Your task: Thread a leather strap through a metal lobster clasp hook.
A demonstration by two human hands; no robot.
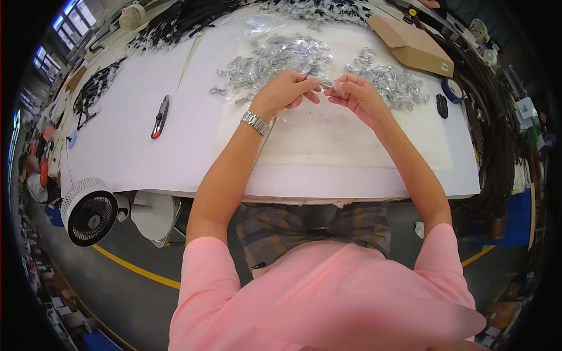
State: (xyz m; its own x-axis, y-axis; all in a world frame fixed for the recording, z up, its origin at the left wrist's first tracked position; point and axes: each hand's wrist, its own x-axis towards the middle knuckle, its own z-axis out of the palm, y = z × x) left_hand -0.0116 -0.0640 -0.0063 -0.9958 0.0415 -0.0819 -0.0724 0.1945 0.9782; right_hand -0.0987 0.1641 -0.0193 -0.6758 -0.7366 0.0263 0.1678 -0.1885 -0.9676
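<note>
My left hand (287, 92) and my right hand (358, 96) come close together above the table, fingertips pinched. A small shiny silver metal piece (328, 85) spans the gap between them, and both hands grip it; its exact kind is too small to make out. A thin dark sliver shows by the left fingers. Just beyond the left hand lies a large heap of silver metal pieces (275, 58), some seemingly in clear plastic. Beside the right hand spreads a smaller heap of similar pieces (386, 82).
On the white table (146, 158) lie a utility knife (160, 117) at left and bundles of black straps (181, 23) at the back. A cardboard box (410, 44), tape roll (452, 90) and small black object (442, 106) lie right. A fan (91, 216) stands by the front-left edge.
</note>
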